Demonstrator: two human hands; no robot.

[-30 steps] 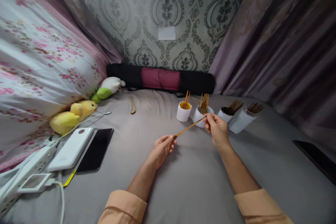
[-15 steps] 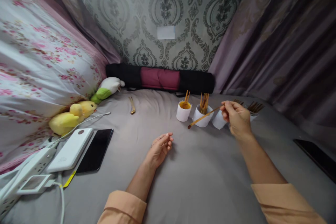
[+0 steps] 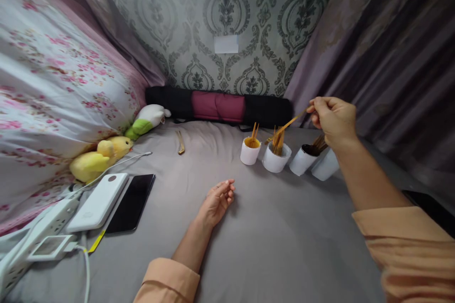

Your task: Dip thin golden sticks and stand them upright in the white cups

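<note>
My right hand [image 3: 334,118] is raised above the right side of the bed. Its thumb and fingers pinch the end of a thin wooden stick [image 3: 293,119], which slants down to the left with a darker, thicker lower tip. That tip is over the second white cup [image 3: 275,163], where several sticks [image 3: 279,144] stand; whether it touches them I cannot tell. To its left is a white cup [image 3: 250,155] with a yellow inside and a few sticks. My left hand [image 3: 217,201] rests on the grey sheet, fingers loosely curled, with nothing visible in it.
Two more white cups, one tilted [image 3: 302,162] and one partly behind my arm [image 3: 325,166], stand at right. A few sticks [image 3: 180,144] lie on the sheet. A phone [image 3: 131,203], power bank [image 3: 97,202] and power strip [image 3: 39,232] are at left; plush toys [image 3: 103,156] sit behind.
My right hand has risen away from the sheet and moved right with the stick. The stick's tip has shifted from in front of the second cup to above it. My left hand stays put.
</note>
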